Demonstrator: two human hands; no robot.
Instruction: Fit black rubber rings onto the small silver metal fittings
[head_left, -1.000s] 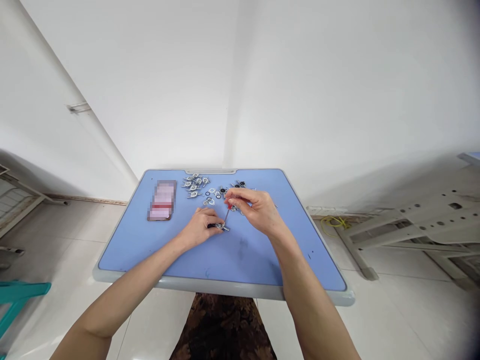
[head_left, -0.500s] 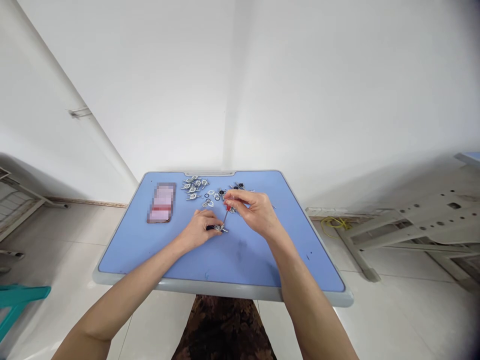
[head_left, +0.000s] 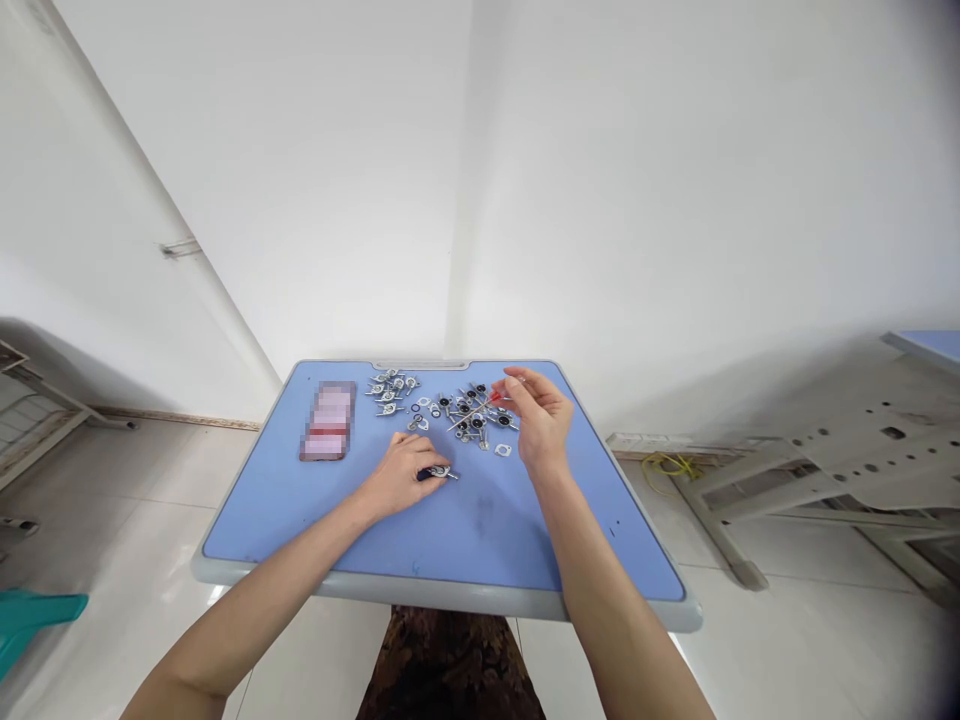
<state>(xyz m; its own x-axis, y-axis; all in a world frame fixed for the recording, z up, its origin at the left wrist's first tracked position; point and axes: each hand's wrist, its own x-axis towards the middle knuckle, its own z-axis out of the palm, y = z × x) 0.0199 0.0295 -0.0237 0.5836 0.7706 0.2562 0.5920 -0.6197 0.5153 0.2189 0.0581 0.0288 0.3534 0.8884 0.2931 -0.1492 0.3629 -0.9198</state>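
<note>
The desk (head_left: 442,592) carries everything. Far left on it: a blurred flat object (head_left: 328,421). Right of that, near the back edge: a cluster of small metal fittings (head_left: 390,390). Further right: a second cluster of fittings (head_left: 476,418), with loose rings between the two. The left hand (head_left: 397,475) is in front of the clusters, holding a small metal assembly (head_left: 437,472) against the desktop. The right hand (head_left: 540,420) is at the right end of the second cluster, with a screwdriver (head_left: 474,411) pointing left over the parts. Right of the desk, on the floor: a coiled cable (head_left: 667,470), then a table frame (head_left: 825,455).
</note>
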